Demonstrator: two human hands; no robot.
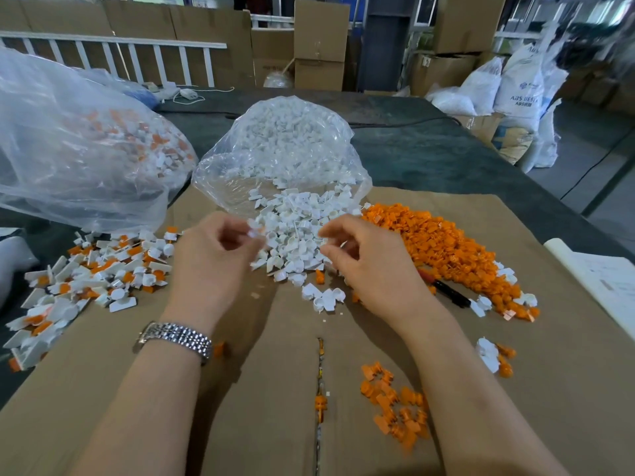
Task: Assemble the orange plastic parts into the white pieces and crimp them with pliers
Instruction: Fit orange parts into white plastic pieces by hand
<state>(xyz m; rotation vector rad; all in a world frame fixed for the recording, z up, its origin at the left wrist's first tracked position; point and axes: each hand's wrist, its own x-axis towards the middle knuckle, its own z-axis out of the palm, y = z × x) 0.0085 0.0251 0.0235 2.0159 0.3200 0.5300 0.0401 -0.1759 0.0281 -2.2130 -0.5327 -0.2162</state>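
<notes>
A heap of white pieces [295,235] spills from a clear bag [285,149] onto the cardboard [275,389]. My left hand [213,262], with a metal watch on the wrist, pinches a small white piece [253,233] at the heap's left edge. My right hand [371,262] hovers over the heap's right side with fingers curled; whether it holds anything is unclear. A large heap of orange parts [436,249] lies to the right. Pliers with a dark handle [450,292] lie partly under my right hand.
Assembled white-and-orange pieces [89,280] lie at the left, below a big clear bag [79,146] of them. A smaller cluster of orange parts [395,403] lies near my right forearm. Papers [604,283] lie at the right edge. Boxes and sacks stand behind the table.
</notes>
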